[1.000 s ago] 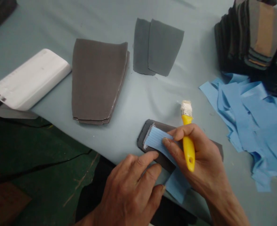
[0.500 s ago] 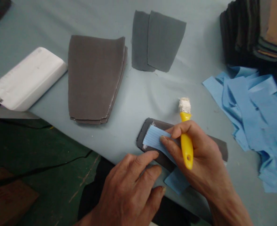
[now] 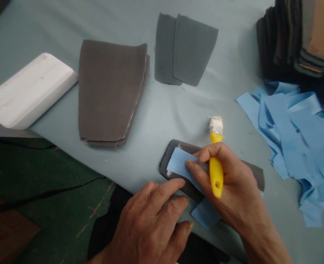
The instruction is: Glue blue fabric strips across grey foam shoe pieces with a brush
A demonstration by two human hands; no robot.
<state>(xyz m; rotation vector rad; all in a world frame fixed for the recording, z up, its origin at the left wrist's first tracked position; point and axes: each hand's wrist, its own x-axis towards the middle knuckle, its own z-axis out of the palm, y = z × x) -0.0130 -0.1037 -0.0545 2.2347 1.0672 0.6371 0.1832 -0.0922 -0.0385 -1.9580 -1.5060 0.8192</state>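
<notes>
Yellow-handled brush (image 3: 216, 176) with white-crusted bristles sits clamped in the right hand (image 3: 228, 183), whose fingertip also presses a pale blue fabric strip (image 3: 185, 165) onto a dark grey foam panel (image 3: 182, 185). The left hand (image 3: 148, 223), fingers apart, rests on that panel's near edge. Around them on a grey-blue table covering (image 3: 162, 110) lie flat dark grey panels (image 3: 111, 91), loose blue strips (image 3: 294, 139) and a white plastic block (image 3: 30, 91).

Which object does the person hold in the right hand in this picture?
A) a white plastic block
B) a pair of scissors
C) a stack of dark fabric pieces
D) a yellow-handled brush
D. The right hand grips the yellow-handled brush, with its white-coated bristle end showing above the fingers.
</notes>
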